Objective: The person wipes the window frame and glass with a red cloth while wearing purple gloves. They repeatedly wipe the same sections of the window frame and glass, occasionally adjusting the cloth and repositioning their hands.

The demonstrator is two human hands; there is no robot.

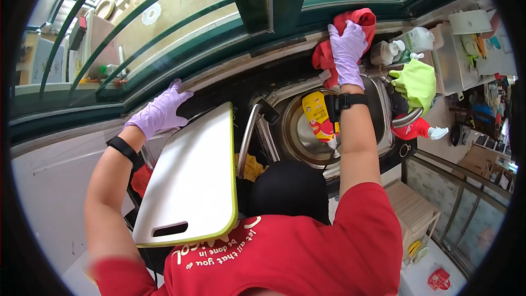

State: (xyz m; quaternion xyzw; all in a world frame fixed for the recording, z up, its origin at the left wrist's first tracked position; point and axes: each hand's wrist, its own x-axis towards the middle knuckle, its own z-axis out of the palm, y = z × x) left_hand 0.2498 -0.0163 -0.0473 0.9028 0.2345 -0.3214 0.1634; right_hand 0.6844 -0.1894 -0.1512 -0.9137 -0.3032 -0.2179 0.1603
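Note:
My right hand (349, 45), in a lilac glove, presses a bunched red cloth (323, 55) onto the ledge behind the sink, below the window frame. The fingers lie over the cloth and hide part of it. Also gloved in lilac, my left hand (160, 110) rests at the back edge of the dark counter (218, 86), fingers apart and holding nothing. A white cutting board (187, 172) with a lime-green rim leans between my left arm and the faucet (247, 135). Below my right wrist, a yellow and red squeeze pouch (315, 111) lies over a round metal basin (291, 131) in the sink.
Pump bottles (383, 52) stand right of the cloth. A lime-green glove or cloth (417, 82) drapes over a metal pipe, with a red spray bottle (411, 127) below it. A yellow cloth (250, 166) lies by the faucet. Green window bars (164, 33) run along the back.

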